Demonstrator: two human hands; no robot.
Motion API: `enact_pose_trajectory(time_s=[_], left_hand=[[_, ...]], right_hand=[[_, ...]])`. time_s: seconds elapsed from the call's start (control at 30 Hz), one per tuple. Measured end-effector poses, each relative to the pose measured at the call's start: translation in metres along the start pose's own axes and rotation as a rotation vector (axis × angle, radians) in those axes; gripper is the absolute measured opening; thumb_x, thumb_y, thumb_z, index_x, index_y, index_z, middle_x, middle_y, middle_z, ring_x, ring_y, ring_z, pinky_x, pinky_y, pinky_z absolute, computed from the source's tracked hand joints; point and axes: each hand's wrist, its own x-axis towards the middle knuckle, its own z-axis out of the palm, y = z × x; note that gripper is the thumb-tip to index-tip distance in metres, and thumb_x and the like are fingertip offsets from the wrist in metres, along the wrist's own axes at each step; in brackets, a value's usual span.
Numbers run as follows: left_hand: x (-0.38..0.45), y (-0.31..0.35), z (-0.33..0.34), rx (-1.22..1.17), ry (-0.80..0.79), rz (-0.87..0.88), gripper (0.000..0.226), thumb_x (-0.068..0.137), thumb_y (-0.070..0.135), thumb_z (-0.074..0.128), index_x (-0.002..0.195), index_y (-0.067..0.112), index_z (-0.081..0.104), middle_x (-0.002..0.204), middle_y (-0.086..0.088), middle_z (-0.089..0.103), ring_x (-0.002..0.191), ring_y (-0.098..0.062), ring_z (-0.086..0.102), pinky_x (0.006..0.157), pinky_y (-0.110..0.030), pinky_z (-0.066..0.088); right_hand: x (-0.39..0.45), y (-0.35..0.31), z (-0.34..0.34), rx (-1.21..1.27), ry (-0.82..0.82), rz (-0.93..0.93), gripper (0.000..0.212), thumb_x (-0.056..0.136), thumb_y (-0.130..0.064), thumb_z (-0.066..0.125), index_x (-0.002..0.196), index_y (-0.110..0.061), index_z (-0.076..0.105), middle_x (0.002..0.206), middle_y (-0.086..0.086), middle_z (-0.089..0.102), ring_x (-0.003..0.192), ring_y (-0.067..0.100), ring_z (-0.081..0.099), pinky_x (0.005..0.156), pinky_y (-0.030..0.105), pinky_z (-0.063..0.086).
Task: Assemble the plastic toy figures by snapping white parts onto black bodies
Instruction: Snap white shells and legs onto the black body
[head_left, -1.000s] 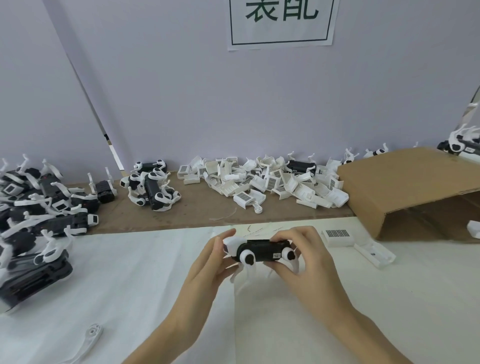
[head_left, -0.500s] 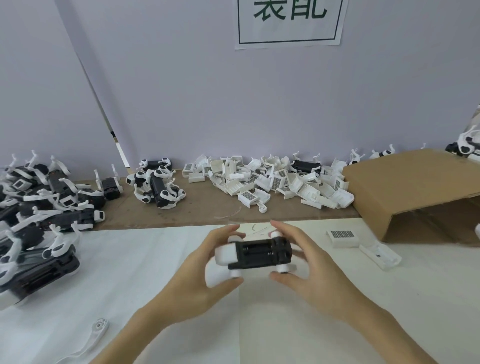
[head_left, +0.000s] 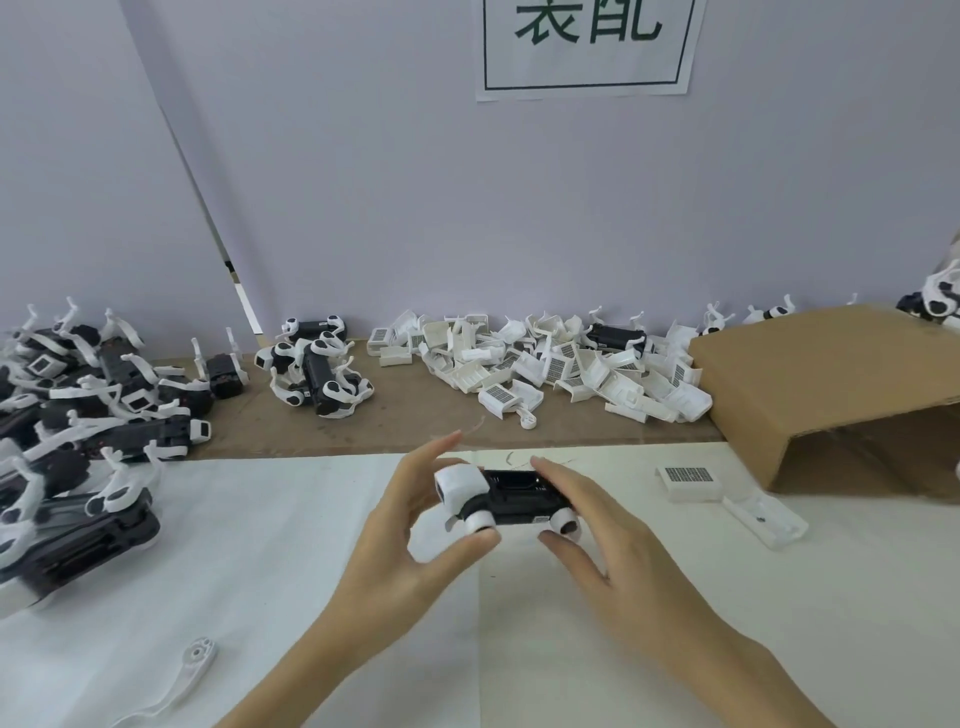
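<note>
Both arms come up from the bottom of the frame and meet near the middle. The left hand is turned palm inward, thumb low and fingers high, and its grip pinches the toy figure at one end. The right hand faces it, fingers spread and a bit bent, thumb below, touching the other end.

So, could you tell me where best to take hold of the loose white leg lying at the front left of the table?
Probably pinch the white leg across its thin straight shank, coming from above. It lies flat on the table, apart from other parts, and the rounded end with holes looks wider and harder to pinch.
</note>
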Motion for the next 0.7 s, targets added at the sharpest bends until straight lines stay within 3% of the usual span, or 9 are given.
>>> enact_pose_trajectory(time_s=[0.1,0.2,0.4,0.47,0.57,0.63,0.7], left_hand=[[-0.007,0.010,0.018,0.025,0.135,-0.009,0.077,0.073,0.050,0.090,0.142,0.043,0.056,0.125,0.008,0.069,0.115,-0.020,0.068,0.095,-0.017,0.049],[-0.011,0.017,0.032,0.121,0.131,0.097,0.075,0.071,0.052,0.093,0.139,0.035,0.064,0.127,0.006,0.068,0.119,-0.021,0.066,0.097,-0.018,0.049],[-0.015,0.024,0.038,0.088,0.054,0.116,0.068,0.081,0.041,0.090,0.143,0.029,0.065,0.133,0.007,0.064,0.128,-0.020,0.062,0.102,-0.020,0.046],[-0.015,0.025,0.036,0.095,0.028,0.115,0.067,0.082,0.037,0.090,0.143,0.028,0.065,0.135,0.007,0.064,0.130,-0.021,0.062,0.103,-0.020,0.046],[-0.015,0.025,0.038,0.090,0.020,0.114,0.064,0.083,0.040,0.090,0.141,0.028,0.066,0.136,0.006,0.064,0.130,-0.020,0.062,0.103,-0.019,0.045],[-0.016,0.025,0.039,0.059,0.028,0.096,0.059,0.081,0.044,0.089,0.134,0.029,0.067,0.132,0.006,0.067,0.126,-0.021,0.064,0.101,-0.022,0.048],[-0.016,0.026,0.041,0.009,0.064,0.040,0.050,0.077,0.047,0.089,0.120,0.033,0.068,0.123,0.008,0.071,0.120,-0.021,0.067,0.098,-0.024,0.050]], right_hand=[[-0.002,-0.002,0.015,-0.017,0.050,-0.011,0.058,0.100,-0.028,0.067,0.151,-0.041,0.042,0.143,-0.027,0.049,0.124,-0.005,0.054,0.102,0.016,0.044],[-0.002,-0.001,0.024,-0.010,0.062,0.021,0.067,0.094,-0.008,0.068,0.144,-0.047,0.046,0.135,-0.029,0.056,0.115,-0.008,0.058,0.095,0.013,0.047],[-0.001,0.008,0.035,0.261,0.001,0.074,0.058,0.098,-0.009,0.053,0.141,-0.047,0.054,0.129,-0.020,0.067,0.121,0.006,0.064,0.096,0.020,0.050],[-0.001,0.011,0.037,0.369,-0.003,0.108,0.058,0.097,-0.006,0.052,0.144,-0.041,0.055,0.135,-0.011,0.066,0.126,0.016,0.062,0.103,0.032,0.051],[0.000,0.016,0.037,0.475,0.019,0.117,0.053,0.096,-0.018,0.051,0.145,-0.036,0.055,0.143,-0.004,0.062,0.136,0.024,0.056,0.111,0.048,0.045],[0.000,0.016,0.035,0.426,0.040,0.108,0.057,0.094,-0.014,0.049,0.145,-0.040,0.054,0.145,-0.007,0.059,0.139,0.020,0.053,0.112,0.045,0.044],[-0.002,0.013,0.032,0.247,0.036,0.031,0.070,0.091,-0.002,0.053,0.145,-0.046,0.049,0.145,-0.015,0.056,0.136,0.011,0.054,0.108,0.030,0.047]])
